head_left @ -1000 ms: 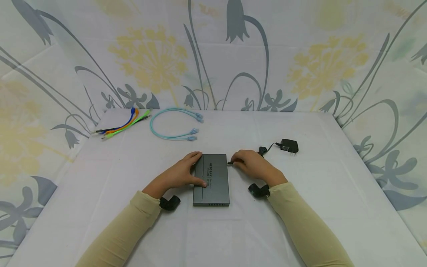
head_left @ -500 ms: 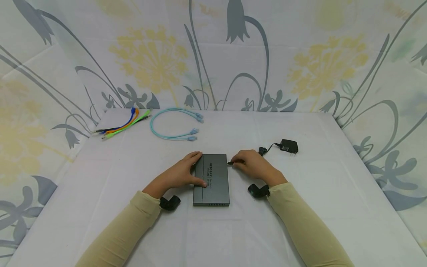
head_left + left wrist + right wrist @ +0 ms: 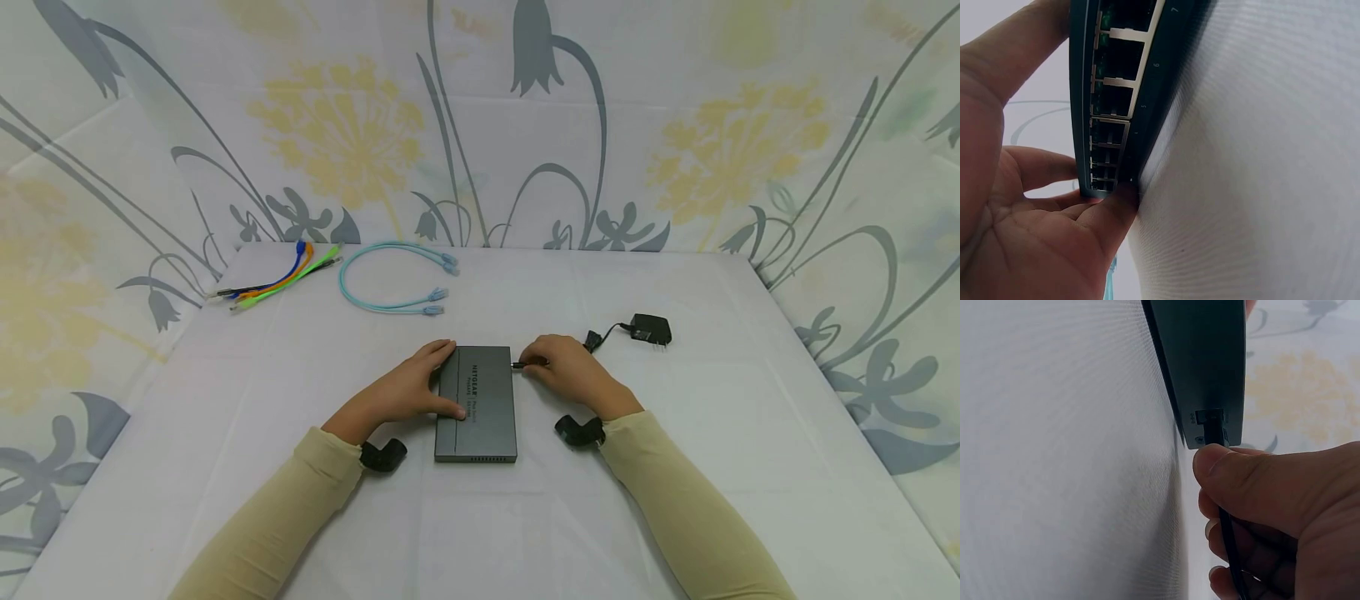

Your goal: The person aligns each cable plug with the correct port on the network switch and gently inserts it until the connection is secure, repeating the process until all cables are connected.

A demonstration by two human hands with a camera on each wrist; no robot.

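A dark grey NETGEAR network switch (image 3: pixel 487 404) lies flat on the table. My left hand (image 3: pixel 405 392) grips its left side, thumb on top and fingers around the far left corner. In the left wrist view a row of network ports (image 3: pixel 1119 100) faces that palm, with no cables in the ones I can see. My right hand (image 3: pixel 573 372) pinches a black power plug (image 3: pixel 1215 432) between thumb and fingers. The plug's tip meets the socket in the switch's right side; how deep it sits I cannot tell. Its cord (image 3: pixel 1229 540) runs back under the palm.
A black power adapter (image 3: pixel 650 328) lies beyond my right hand, its cord bundled near the wrist. Light-blue network cables (image 3: pixel 375 305) curve at the back. Blue, orange, green and black cables (image 3: pixel 281 283) lie at the back left. A floral cloth (image 3: pixel 480 125) hangs behind.
Both hands keep their hold and barely move. The view shifts very slightly; the switch, the adapter and the cables stay where they were.
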